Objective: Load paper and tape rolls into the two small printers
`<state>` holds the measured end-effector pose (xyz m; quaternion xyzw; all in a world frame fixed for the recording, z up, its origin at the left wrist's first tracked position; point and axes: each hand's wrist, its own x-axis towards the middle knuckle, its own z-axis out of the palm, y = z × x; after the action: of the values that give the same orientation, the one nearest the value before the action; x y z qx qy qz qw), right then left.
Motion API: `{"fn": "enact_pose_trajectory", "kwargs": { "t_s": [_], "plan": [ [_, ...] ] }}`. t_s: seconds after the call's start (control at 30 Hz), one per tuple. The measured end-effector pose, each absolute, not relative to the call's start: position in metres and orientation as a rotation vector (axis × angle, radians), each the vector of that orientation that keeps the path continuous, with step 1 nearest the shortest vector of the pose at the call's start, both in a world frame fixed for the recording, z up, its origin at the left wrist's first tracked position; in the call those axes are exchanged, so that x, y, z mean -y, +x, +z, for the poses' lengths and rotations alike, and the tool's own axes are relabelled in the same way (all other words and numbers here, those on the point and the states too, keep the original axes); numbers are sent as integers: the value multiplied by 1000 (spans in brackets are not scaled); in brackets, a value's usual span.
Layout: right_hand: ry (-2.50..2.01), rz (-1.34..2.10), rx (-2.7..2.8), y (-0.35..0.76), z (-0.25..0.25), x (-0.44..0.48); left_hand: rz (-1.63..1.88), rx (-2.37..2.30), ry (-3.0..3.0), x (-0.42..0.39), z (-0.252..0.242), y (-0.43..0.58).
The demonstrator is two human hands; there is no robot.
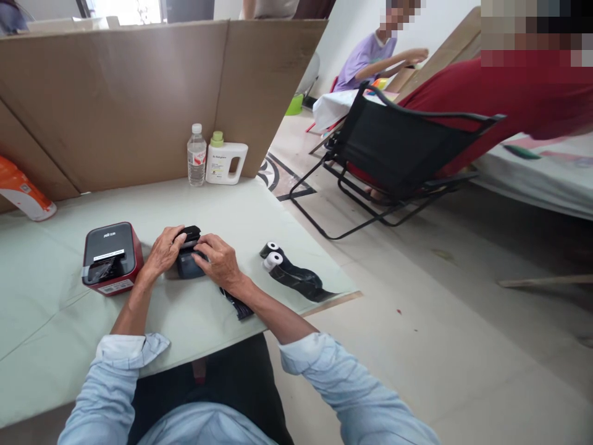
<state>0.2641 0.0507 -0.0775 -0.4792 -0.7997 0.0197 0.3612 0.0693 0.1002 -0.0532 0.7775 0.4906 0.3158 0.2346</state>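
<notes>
A small dark device (191, 266) stands on the table, its black upper part (191, 233) at the far side; it looks like a compact printer. My left hand (164, 250) is closed on its left side, fingers over the top edge. From the right, my right hand (220, 262) grips the device with bent fingers near its middle. Whether a small part is pinched between the fingertips is hidden. Left of my left hand stands a red and black label printer (112, 256). Under my right forearm lies a dark striped strip (237, 304).
Two white-cored rolls with black ribbon (296, 277) lie near the table's right edge. A water bottle (197, 154) and a white jug (226, 159) stand against the cardboard screen (139, 93). An orange bottle (25, 188) leans at left. Beyond are a black folding chair (398, 142) and other people.
</notes>
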Motion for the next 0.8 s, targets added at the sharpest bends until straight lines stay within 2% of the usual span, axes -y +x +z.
{"fn": "enact_pose_trajectory", "kwargs": {
  "t_s": [0.27, 0.8],
  "plan": [
    [-1139, 15, 2167, 268, -80, -45, 830, -1331, 2158, -95, -51, 69],
    [-1691, 85, 2286, 252, -38, -39, 869, -1403, 2148, -103, -52, 70]
  ]
}}
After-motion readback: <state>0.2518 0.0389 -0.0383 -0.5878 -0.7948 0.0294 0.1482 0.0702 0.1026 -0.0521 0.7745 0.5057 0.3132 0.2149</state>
